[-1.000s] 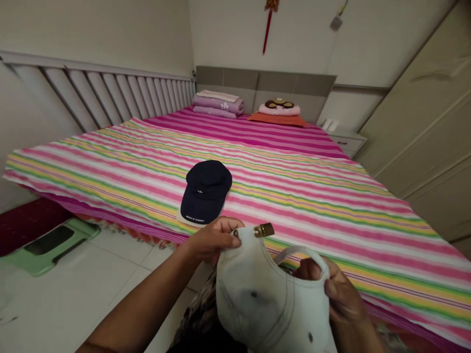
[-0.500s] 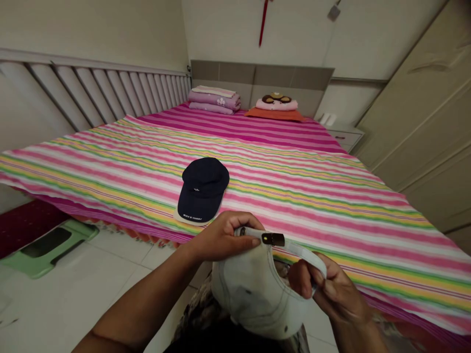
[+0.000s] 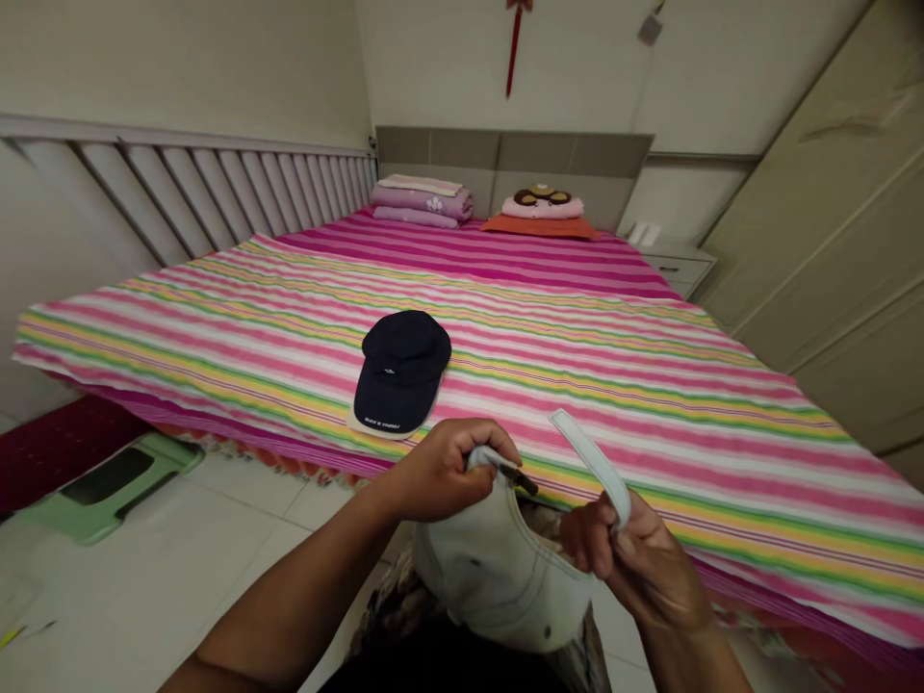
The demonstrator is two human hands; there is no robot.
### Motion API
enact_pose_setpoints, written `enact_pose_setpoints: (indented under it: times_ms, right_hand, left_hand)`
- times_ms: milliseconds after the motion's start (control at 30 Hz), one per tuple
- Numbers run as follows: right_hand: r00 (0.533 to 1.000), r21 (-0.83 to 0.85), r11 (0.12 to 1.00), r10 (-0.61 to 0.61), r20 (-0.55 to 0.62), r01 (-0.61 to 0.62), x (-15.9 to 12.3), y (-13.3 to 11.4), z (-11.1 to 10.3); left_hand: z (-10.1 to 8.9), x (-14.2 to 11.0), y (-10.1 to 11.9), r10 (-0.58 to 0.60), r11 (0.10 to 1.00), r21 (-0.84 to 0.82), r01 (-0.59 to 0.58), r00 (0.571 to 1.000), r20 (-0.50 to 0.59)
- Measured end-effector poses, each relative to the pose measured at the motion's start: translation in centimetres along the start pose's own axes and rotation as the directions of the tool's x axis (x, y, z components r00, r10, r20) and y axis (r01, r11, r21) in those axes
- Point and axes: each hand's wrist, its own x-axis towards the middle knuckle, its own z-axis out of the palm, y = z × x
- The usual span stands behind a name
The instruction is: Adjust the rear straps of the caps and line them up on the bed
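Near my lap is a pale baseball cap (image 3: 498, 573), its back opening facing up between my hands. My left hand (image 3: 451, 472) is closed on the cap's edge at the left of the opening, beside a dark metal buckle (image 3: 521, 479). At the opening's right side, my right hand (image 3: 642, 558) pinches the base of the cap's light strap (image 3: 592, 462). The strap's free end sticks up, apart from the buckle. A navy cap (image 3: 404, 371) with a light-edged brim lies on the striped bed sheet (image 3: 650, 375), beyond my left hand.
Folded purple bedding (image 3: 423, 202) and an orange pillow (image 3: 538, 227) with a pink bundle lie by the headboard (image 3: 570, 159). A green stool (image 3: 108, 486) stands on the tiled floor at left. White railings (image 3: 217, 192) run along the bed's left side; a nightstand (image 3: 679, 265) stands at right.
The strap has come out of the buckle and its free end now points up and left. The buckle has tilted downward beside my left hand. The navy cap lies as before.
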Motion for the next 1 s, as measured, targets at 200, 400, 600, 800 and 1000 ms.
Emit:
enact_pose_setpoints:
  times_ms: [200,400,600,800,1000]
  right_hand:
    - [1.000,-0.040,0.999,-0.012,0.016,0.013,-0.2,-0.6,0.1]
    - [0.997,-0.173,0.982,0.070,-0.046,-0.077,0.6,-1.4,1.9]
    - [0.954,-0.438,0.892,-0.026,-0.300,-0.113,1.5,-1.2,3.7]
    - [0.949,-0.477,0.868,-0.027,-0.315,-0.134,1.6,-1.2,4.4]
    - [0.939,-0.348,0.933,-0.038,-0.341,-0.089,1.3,-0.9,4.4]
  left_hand:
    - [0.1,0.3,-0.2,0.008,0.983,-0.184,-0.001,0.999,0.038]
    - [1.2,0.9,0.2,0.104,0.955,-0.286,-0.074,0.990,0.093]
    - [2.3,0.8,0.5,0.039,0.954,-0.298,-0.007,0.994,0.103]
    - [2.8,0.5,1.0,0.130,0.991,-0.037,-0.130,0.991,0.014]
    - [2.5,0.6,0.7,0.333,0.917,0.260,-0.302,0.939,-0.085]
